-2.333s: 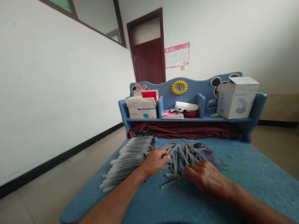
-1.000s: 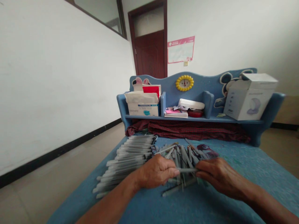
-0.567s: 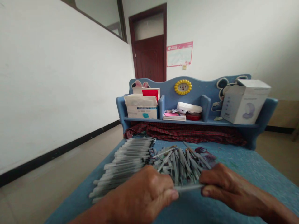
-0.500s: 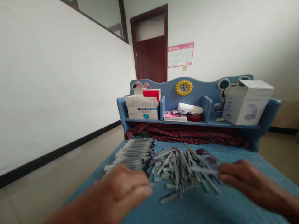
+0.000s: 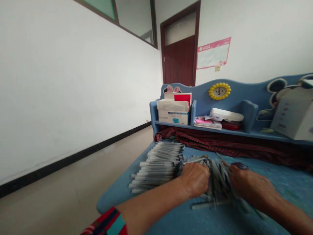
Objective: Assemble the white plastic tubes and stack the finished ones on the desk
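A loose pile of clear pen parts (image 5: 216, 174), with barrels and thin pieces lying crosswise, sits between my hands on the blue tabletop (image 5: 168, 215). My left hand (image 5: 195, 179) is curled closed against the pile's left side, its fingertips turned away from view. At the right side of the pile, my right hand (image 5: 246, 181) is closed with its fingertips among the blurred barrels; I cannot make out what they grip. Left of the pile, a row of assembled-looking pens (image 5: 158, 166) lies side by side, their black ends toward the pile.
A blue shelf (image 5: 220, 130) stands along the table's back, holding a mask box (image 5: 173, 116), papers (image 5: 207, 124), a red round case (image 5: 231, 126) and a large white box (image 5: 295, 114). Dark red checked cloth (image 5: 210, 138) lies below it. A white wall (image 5: 73, 81) rises at left.
The view has turned left. My left hand has moved from in front of the pen row to the pile. My right hand, which held a clear barrel, has moved in against the pile's right side.
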Demonstrator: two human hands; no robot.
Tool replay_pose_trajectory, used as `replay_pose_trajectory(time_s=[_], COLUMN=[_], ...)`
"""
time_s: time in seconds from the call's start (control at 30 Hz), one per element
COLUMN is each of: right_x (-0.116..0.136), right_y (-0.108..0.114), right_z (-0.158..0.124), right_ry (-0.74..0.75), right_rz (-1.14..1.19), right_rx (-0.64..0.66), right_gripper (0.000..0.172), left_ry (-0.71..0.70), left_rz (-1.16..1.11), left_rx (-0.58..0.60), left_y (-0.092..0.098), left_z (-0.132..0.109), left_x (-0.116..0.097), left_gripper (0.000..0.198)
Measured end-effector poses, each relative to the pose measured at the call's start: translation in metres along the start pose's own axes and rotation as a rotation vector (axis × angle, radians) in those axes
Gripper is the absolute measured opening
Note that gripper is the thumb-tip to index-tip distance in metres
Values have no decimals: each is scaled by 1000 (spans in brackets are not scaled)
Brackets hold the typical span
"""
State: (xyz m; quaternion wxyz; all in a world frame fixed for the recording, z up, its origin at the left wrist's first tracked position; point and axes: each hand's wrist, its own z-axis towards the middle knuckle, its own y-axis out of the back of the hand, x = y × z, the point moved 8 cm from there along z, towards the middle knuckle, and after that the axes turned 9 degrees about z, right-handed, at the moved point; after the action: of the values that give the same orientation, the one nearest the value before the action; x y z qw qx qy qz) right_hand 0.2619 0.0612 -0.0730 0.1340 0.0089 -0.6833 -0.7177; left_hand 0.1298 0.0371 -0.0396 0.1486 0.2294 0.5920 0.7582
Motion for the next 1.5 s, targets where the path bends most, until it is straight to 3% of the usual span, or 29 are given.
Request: replay_pose_trajectory(time_s=[0.1, 0.27, 0.4, 0.6, 0.73, 1.23, 1.4, 1.5], right_x=[0, 3, 5, 18, 29, 29, 28, 27], right_y=[-6, -5, -1, 2, 2, 8, 16, 18], right_z=[-5, -9, -11, -11, -10, -15, -14, -12], right_ry=[-3, -2, 18, 143, 189, 210, 182, 176], right_rz=[-27, -53, -70, -62, -14, 6, 22, 108], right_rx=[12, -18, -70, -168, -162, -170, -234, -268], right_gripper=[37, 38, 38, 35, 31, 33, 33, 32], left_ry=[35, 31, 69, 129, 175, 120, 77, 15], left_rz=[10, 24, 64, 119, 154, 202, 195, 174], left_rx=[-41, -78, 41, 125, 146, 200, 132, 29], left_y=[-5, 9, 18, 27, 24, 11, 14, 27], left_z=[0, -14, -34, -72, -81, -56, -50, -39], left_x=[-6, 1, 39, 108, 130, 130, 125, 103], left_gripper=[20, 24, 19, 12, 10, 12, 19, 20])
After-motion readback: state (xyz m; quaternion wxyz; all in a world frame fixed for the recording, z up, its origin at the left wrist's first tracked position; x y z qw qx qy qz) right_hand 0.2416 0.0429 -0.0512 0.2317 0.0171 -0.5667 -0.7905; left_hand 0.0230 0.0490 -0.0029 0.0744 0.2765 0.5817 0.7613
